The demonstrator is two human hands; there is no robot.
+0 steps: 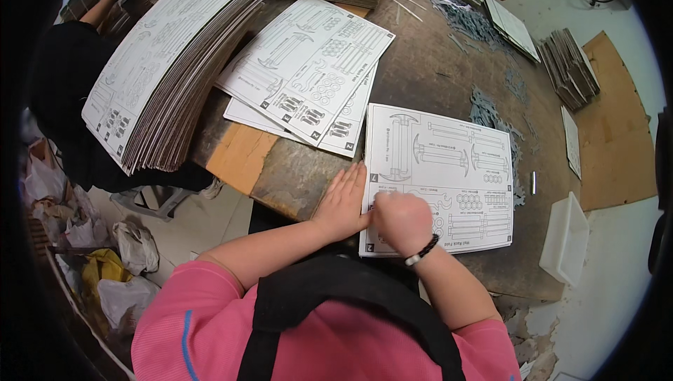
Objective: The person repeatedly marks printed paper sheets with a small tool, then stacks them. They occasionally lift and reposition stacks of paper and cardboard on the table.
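A white printed card sheet [456,171] with die-cut part outlines lies flat on the worn wooden table [427,65] in front of me. My left hand [343,202] rests flat, fingers together, on the table at the sheet's left edge. My right hand [401,220], a dark bead bracelet on its wrist, is curled into a fist and presses on the sheet's lower left corner. Whether it pinches anything is hidden by the knuckles.
A tall stack of the same sheets [165,72] sits at the left, two loose sheets [308,65] beside it. Grey punched-out scraps [484,111] lie beyond my sheet. A white plastic bin [564,241] stands on the floor at right. Other people work at the far edges.
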